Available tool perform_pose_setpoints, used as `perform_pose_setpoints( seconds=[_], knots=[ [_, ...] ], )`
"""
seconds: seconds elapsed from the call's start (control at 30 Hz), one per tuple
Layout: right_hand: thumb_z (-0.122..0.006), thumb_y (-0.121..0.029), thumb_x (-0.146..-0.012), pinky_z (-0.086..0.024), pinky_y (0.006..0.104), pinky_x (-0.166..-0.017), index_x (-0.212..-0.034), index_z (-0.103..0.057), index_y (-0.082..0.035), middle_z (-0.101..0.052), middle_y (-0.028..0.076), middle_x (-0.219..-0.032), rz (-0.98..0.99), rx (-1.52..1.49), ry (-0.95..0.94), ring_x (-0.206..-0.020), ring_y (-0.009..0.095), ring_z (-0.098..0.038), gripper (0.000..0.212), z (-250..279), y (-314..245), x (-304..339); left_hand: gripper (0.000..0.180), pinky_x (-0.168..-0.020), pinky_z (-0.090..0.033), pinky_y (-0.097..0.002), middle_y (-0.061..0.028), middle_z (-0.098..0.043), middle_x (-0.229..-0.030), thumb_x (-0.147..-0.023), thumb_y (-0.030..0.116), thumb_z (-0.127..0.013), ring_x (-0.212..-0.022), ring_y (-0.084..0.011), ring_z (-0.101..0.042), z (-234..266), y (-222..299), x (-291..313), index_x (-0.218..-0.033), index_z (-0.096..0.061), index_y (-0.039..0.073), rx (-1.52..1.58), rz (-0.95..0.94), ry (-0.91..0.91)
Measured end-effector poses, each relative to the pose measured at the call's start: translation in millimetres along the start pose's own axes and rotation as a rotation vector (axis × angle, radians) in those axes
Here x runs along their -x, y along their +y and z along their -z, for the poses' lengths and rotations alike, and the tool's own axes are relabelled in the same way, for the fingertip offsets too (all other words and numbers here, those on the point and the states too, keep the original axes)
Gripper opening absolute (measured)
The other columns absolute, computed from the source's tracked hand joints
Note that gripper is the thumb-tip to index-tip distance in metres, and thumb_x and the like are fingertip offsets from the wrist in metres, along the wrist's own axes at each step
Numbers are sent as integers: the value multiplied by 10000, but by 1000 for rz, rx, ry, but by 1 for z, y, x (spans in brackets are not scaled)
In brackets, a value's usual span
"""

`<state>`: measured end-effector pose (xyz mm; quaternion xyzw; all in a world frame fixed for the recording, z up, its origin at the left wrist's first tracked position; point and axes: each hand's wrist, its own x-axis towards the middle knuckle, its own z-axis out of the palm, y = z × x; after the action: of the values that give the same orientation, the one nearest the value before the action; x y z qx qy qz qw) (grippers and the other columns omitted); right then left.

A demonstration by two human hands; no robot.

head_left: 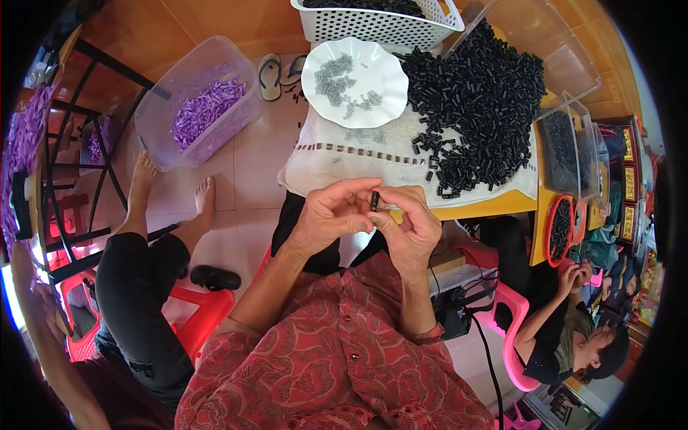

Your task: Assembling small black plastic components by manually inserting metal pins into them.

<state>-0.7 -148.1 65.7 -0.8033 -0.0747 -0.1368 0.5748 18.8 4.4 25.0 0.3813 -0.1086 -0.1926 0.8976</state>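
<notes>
A small black cylindrical plastic piece [374, 201] is held upright between my two hands, just in front of the table's near edge. My left hand [326, 222] is closed on it from the left, fingertips and thumb near its sides. From the other side my right hand [411, 228] pinches the same piece between thumb and fingers. Beyond them, a white wavy-rimmed plate [390, 89] carries small clear plastic pieces [334, 81]. A large heap of similar black pieces [476, 100] spreads over the white cloth [315, 168] to the right of the plate.
A white perforated basket [380, 30] of black pieces stands at the back. Clear bins [566, 147] and a red round tray [558, 233] lie right. On the floor at left is a tub [247, 107] of purple pieces. People sit on both sides; a black cable hangs at right.
</notes>
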Motion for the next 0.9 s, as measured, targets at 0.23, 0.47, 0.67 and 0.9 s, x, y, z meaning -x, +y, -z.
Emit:
perform_pose_setpoints(
  seconds=[0.23,0.47,0.67,0.9],
  knots=[
    [-775,36,-663,-479,272,-717,-970,-653,10,-670,88,-917,-21,-101,15,-822,190,-600,332,-2,5,5,468,-692,-518,-237,-44,-579,-926,-773,-77,-687,-781,-99,-571,-1,-1,3,-1218,-557,-21,-124,-16,35],
    [-766,43,-684,-470,251,-694,-936,-647,19,-661,81,-886,-64,-197,32,-804,159,-597,280,-2,5,7,407,-687,-511,-227,-46,-611,-905,-798,-41,-686,-779,-87,-577,-3,-3,4,-1188,-572,-20,-138,-36,57],
    [-757,39,-703,-464,238,-687,-925,-639,22,-653,78,-875,-39,-194,56,-783,146,-584,252,-4,4,7,409,-700,-502,-222,-45,-608,-916,-810,-27,-683,-794,-85,-572,-6,0,5,-1202,-564,-20,-94,-60,21],
    [-743,27,-731,-458,235,-715,-1004,-640,12,-647,83,-939,-55,-215,69,-831,150,-573,292,-7,10,8,456,-753,-492,-225,-41,-587,-933,-828,-60,-646,-845,-97,-564,-10,-5,1,-1264,-519,-17,-129,-92,57]
  ],
)
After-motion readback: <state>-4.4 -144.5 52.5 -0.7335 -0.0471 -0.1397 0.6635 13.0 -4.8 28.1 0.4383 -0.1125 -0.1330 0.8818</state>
